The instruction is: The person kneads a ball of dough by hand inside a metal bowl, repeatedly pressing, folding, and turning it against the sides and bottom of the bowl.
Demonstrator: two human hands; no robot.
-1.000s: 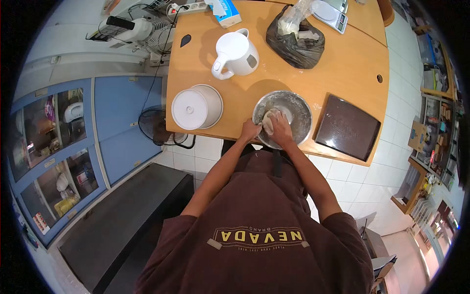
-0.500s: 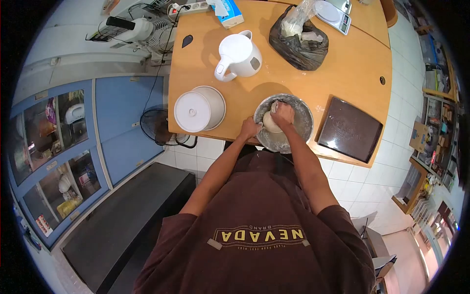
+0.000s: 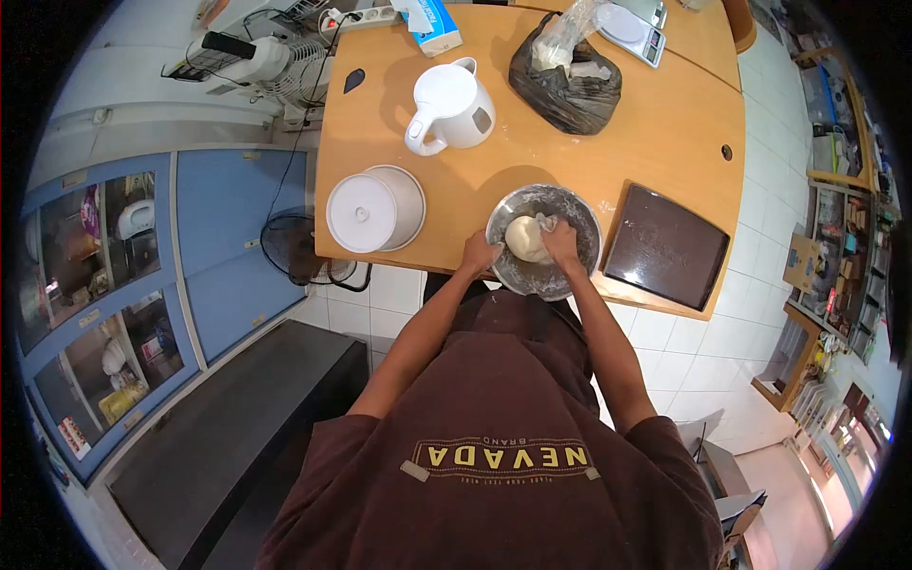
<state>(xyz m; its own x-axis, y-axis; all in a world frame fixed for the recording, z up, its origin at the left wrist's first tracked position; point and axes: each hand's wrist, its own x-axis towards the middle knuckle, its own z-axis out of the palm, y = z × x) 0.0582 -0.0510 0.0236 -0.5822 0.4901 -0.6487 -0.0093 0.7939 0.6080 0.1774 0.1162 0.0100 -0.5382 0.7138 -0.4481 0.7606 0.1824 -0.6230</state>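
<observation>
A round ball of pale dough lies in a metal mixing bowl whose inner wall is smeared with flour. My left hand is closed on the bowl's left rim. Inside the bowl, my right hand has its fingers curled against the right side of the dough. A whitish, crumpled-looking bit shows at those fingertips. Part of the dough's right edge is hidden behind the hand.
Left of the bowl stands a white lidded container, with a white electric kettle behind it. A dark baking tray lies to the right. Farther back are a black plastic bag, a kitchen scale and a tissue box.
My right hand has moved from the top of the dough toward me, to its right side, so more of the dough shows. My left hand stays at the rim. The view has shifted slightly.
</observation>
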